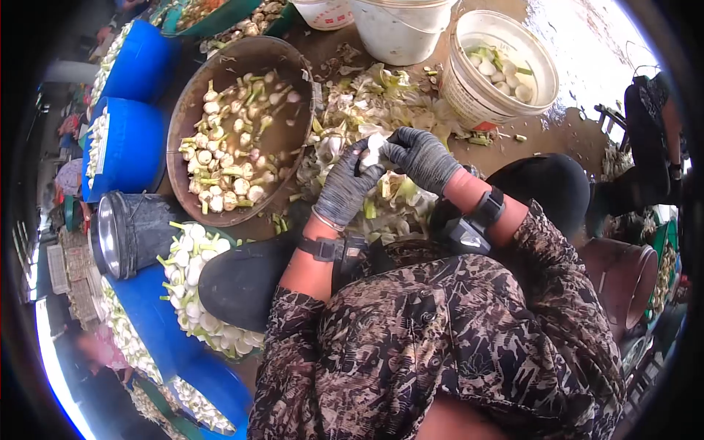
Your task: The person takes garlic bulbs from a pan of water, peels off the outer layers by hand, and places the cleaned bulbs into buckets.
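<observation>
A white garlic bulb (375, 149) is between my two gloved hands, above a heap of garlic peels (381, 99). My left hand (346, 187), in a grey glove, has its fingers curled around the bulb from the left. From the right, my right hand (427, 158) pinches the bulb between thumb and fingers. Part of the bulb is hidden behind the fingers. Left of my hands, a round brown basin (176, 158) contains many untrimmed garlic bulbs (220, 158) in murky water. A white bucket (539, 106) beyond my right hand has peeled bulbs (506, 81) in liquid.
Garlic with green stems (194, 275) is piled beside my left knee. Blue tubs (136, 139) and a dark bucket (143, 235) line the left side. Another white bucket (400, 37) stands at the back. A brown bucket (620, 282) lies at right, near another person's dark clothing (649, 139).
</observation>
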`<control>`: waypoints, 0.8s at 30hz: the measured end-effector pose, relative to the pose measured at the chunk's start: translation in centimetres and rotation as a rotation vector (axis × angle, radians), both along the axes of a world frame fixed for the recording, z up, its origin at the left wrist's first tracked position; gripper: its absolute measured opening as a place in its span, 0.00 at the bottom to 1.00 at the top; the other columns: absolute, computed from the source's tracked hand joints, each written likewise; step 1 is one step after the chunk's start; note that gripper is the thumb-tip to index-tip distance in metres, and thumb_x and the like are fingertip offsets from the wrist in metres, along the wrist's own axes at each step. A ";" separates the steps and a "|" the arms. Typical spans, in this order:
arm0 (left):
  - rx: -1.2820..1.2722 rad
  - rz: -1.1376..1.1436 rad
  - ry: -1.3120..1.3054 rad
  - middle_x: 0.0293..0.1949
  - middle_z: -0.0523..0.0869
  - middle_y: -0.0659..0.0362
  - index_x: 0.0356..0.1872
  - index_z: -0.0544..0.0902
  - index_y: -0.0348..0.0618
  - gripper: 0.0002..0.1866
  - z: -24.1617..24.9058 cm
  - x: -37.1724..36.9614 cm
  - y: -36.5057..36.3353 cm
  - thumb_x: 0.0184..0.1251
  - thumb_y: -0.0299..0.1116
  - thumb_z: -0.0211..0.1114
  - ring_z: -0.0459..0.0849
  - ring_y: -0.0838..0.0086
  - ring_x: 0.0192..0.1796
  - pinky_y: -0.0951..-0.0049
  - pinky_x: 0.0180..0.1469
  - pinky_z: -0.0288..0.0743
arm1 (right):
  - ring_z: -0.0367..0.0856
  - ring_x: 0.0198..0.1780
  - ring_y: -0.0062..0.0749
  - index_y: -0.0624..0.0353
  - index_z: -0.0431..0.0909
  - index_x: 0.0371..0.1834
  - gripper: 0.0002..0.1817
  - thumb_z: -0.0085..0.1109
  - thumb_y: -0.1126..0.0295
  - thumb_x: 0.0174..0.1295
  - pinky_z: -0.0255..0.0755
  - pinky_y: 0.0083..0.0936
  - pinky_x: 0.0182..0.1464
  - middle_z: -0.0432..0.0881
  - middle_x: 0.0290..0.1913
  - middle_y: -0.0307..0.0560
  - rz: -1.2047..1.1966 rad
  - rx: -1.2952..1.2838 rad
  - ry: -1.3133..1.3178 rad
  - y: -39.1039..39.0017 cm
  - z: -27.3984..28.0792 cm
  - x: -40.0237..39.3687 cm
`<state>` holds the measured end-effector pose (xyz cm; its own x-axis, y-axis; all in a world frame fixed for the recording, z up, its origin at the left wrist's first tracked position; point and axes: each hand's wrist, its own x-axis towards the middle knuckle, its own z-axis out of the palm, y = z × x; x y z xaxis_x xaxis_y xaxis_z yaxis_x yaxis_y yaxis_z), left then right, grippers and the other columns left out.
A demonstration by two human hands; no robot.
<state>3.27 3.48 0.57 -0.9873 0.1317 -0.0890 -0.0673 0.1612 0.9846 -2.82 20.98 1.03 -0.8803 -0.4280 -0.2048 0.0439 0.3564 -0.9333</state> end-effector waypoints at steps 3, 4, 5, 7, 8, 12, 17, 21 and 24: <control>-0.029 0.004 0.029 0.54 0.79 0.58 0.66 0.69 0.40 0.26 -0.4 0.0 0.3 0.67 0.27 0.60 0.77 0.75 0.55 0.75 0.58 0.72 | 0.82 0.31 0.34 0.67 0.81 0.40 0.17 0.58 0.59 0.66 0.76 0.30 0.39 0.84 0.31 0.53 0.029 0.003 -0.157 0.7 0.7 -0.6; 0.082 0.010 0.025 0.54 0.79 0.58 0.66 0.69 0.40 0.25 -0.6 -0.1 0.5 0.68 0.29 0.61 0.77 0.74 0.56 0.74 0.59 0.72 | 0.82 0.31 0.34 0.67 0.81 0.40 0.17 0.58 0.59 0.66 0.76 0.30 0.39 0.84 0.31 0.53 0.020 0.003 -0.163 1.1 -0.3 -1.0; 0.082 0.001 0.020 0.54 0.79 0.58 0.66 0.69 0.40 0.25 -0.6 0.0 0.6 0.68 0.29 0.61 0.77 0.74 0.56 0.74 0.59 0.72 | 0.82 0.31 0.32 0.67 0.81 0.39 0.17 0.57 0.59 0.66 0.77 0.29 0.38 0.84 0.31 0.53 0.071 0.037 0.026 1.2 -0.5 -1.6; 0.300 -0.034 -0.091 0.59 0.76 0.54 0.67 0.67 0.39 0.30 -0.5 0.2 0.3 0.69 0.41 0.63 0.75 0.68 0.60 0.70 0.61 0.73 | 0.82 0.31 0.31 0.66 0.80 0.36 0.17 0.57 0.59 0.66 0.77 0.29 0.36 0.84 0.31 0.53 -0.075 0.110 -0.097 2.2 -0.5 -2.5; 0.516 -0.080 -0.091 0.57 0.77 0.55 0.65 0.69 0.40 0.29 -1.3 0.2 0.0 0.68 0.44 0.64 0.77 0.67 0.58 0.67 0.59 0.76 | 0.82 0.32 0.35 0.63 0.79 0.39 0.16 0.56 0.59 0.67 0.77 0.31 0.39 0.84 0.31 0.52 -0.303 -0.166 -0.406 3.1 -0.8 -3.7; 0.279 0.021 0.055 0.56 0.77 0.56 0.63 0.71 0.40 0.28 -0.8 0.0 -1.1 0.69 0.45 0.63 0.77 0.66 0.57 0.64 0.58 0.78 | 0.83 0.33 0.39 0.63 0.78 0.45 0.18 0.57 0.57 0.67 0.78 0.33 0.43 0.85 0.36 0.53 -0.233 -0.001 -0.204 6.2 -0.9 -6.1; 0.299 0.172 -0.053 0.58 0.76 0.52 0.62 0.71 0.40 0.25 -1.3 -0.9 -0.4 0.65 0.31 0.67 0.78 0.58 0.58 0.63 0.59 0.76 | 0.80 0.55 0.49 0.64 0.77 0.53 0.31 0.51 0.44 0.68 0.70 0.38 0.58 0.83 0.49 0.61 0.189 0.287 0.011 4.4 1.3 -2.1; 0.187 0.070 0.135 0.60 0.76 0.54 0.66 0.68 0.38 0.25 -2.3 -1.2 0.6 0.74 0.40 0.58 0.75 0.71 0.60 0.68 0.62 0.72 | 0.78 0.39 0.36 0.60 0.80 0.50 0.28 0.46 0.44 0.71 0.71 0.32 0.51 0.84 0.38 0.53 0.301 0.082 -0.109 3.2 2.0 -1.6; 0.611 0.110 -0.114 0.60 0.76 0.54 0.66 0.69 0.37 0.25 -2.9 -1.0 0.8 0.74 0.41 0.57 0.76 0.70 0.60 0.69 0.62 0.72 | 0.75 0.34 0.30 0.60 0.81 0.48 0.24 0.49 0.48 0.72 0.72 0.30 0.47 0.84 0.34 0.50 0.287 -0.007 -0.158 2.0 0.7 -1.3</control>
<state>2.22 4.23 -2.36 -0.9866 0.0904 -0.1355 -0.1617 -0.4418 0.8824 -4.12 22.97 1.74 -0.6809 -0.6561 -0.3254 0.0869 0.3687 -0.9255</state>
